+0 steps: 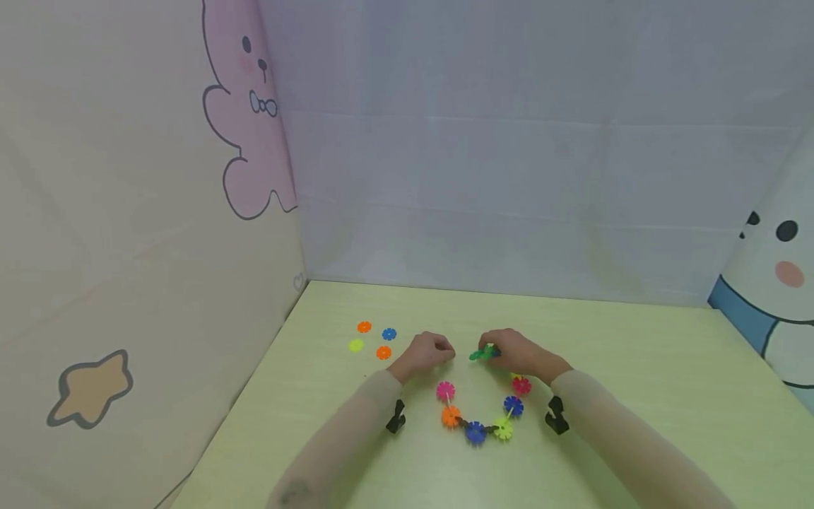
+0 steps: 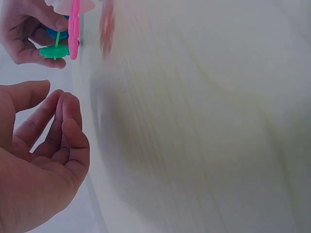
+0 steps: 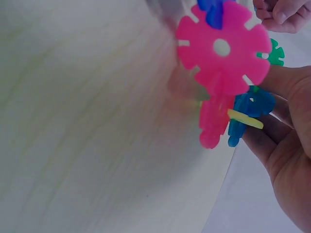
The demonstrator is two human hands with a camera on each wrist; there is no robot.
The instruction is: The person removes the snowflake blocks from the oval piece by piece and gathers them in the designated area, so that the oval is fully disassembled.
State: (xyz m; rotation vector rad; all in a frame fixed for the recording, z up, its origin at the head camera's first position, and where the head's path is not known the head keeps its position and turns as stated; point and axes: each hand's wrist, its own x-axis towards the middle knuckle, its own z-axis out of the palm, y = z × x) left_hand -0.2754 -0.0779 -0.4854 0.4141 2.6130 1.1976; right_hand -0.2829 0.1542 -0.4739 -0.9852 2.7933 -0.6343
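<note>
My right hand [image 1: 516, 351] grips a blue snowflake disc [image 3: 262, 103] between thumb and fingers. A green snowflake disc [image 2: 54, 52] joins onto it and sticks out toward the left. Below the hand, a curved chain of linked discs lies on the table, with a pink disc [image 1: 446, 391], an orange disc [image 1: 451, 418] and a yellow disc [image 1: 504, 429] among them. Its right end, with a reddish-pink disc [image 1: 522, 387], runs up to the right hand. My left hand [image 1: 425, 352] hovers above the pink end, fingers loosely bent and nothing between them.
Several loose discs lie at the back left of the pale table [image 1: 305, 396], including an orange disc [image 1: 364, 327] and a blue disc [image 1: 389, 334]. A patterned cloth wall [image 1: 159, 283] stands along the left, and a plain cloth [image 1: 509, 212] hangs behind.
</note>
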